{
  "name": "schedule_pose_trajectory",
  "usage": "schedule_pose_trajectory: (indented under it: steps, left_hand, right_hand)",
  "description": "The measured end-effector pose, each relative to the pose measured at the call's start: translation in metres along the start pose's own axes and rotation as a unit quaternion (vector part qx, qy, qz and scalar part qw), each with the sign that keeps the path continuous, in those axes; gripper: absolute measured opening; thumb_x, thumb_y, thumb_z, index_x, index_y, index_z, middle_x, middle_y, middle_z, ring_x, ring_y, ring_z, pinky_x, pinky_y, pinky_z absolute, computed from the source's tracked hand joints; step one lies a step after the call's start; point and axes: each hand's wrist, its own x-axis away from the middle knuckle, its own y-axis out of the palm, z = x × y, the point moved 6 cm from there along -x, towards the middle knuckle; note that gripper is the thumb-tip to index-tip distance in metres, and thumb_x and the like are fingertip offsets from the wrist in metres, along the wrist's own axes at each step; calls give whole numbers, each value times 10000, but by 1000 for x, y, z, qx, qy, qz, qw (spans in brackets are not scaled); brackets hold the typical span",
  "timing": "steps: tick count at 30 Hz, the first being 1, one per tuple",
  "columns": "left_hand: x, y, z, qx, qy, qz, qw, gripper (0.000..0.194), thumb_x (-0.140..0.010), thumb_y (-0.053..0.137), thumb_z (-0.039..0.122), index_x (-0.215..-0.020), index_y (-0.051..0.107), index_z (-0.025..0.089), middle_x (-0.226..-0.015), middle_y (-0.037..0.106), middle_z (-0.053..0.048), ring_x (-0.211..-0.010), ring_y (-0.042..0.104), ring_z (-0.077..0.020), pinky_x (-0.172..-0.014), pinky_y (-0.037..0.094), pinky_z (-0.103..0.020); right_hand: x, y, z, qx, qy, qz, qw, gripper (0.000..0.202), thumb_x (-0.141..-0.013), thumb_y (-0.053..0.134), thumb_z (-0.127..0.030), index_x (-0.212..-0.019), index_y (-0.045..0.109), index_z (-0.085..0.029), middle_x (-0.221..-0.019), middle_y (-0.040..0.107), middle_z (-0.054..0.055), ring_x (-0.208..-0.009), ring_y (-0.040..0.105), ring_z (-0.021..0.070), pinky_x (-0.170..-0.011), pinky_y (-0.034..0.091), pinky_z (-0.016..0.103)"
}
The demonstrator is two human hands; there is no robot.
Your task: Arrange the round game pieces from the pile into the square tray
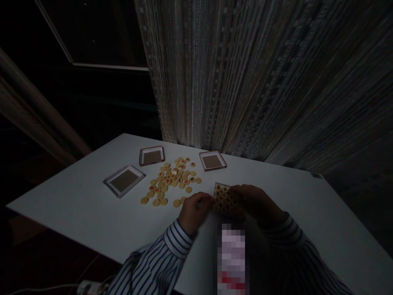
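A shallow box (220, 207) of round Chinese chess pieces lies on the white table in front of me. Its pieces sit side by side and show dark characters. My left hand (195, 208) is closed, with thumb and fingertips pinching at the box's left edge. Over the box's right side curves my right hand (259, 201), its fingers bent around that edge and covering part of the pieces. To the left of the box spreads a loose pile of Chinese chess pieces (173, 180), many plain side up, some with red or black characters.
Three shallow trays with brown bottoms surround the pile: a left tray (124, 180), a far-left tray (152, 156) and a back tray (213, 160). A string curtain (196, 82) hangs behind the white table (92, 196). A blurred-out patch (231, 258) covers something near me.
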Motion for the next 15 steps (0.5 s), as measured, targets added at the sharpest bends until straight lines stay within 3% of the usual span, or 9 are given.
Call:
schedule_pose_trajectory:
  steps: [6, 15]
  left_hand:
    - [8, -18, -6, -13, -12, -10, 1000, 190, -790, 506, 256, -833, 673, 176, -783, 697, -43, -731, 623, -152, -728, 485, -271]
    - [20, -44, -13, -23, -28, -4, 999, 241, -816, 476, 301, -842, 681, 176, -795, 700, -43, -748, 630, -159, -749, 489, -284]
  right_hand:
    - [0, 8, 1, -6, 2, -10, 1000, 315, -884, 327, -302, -998, 600, -195, -802, 662, 65, -694, 594, 153, -622, 426, 254]
    - [-4, 12, -14, -26, -39, 28, 998, 309, -879, 345, -305, -998, 612, -204, -867, 677, 69, -746, 620, 160, -657, 467, 267]
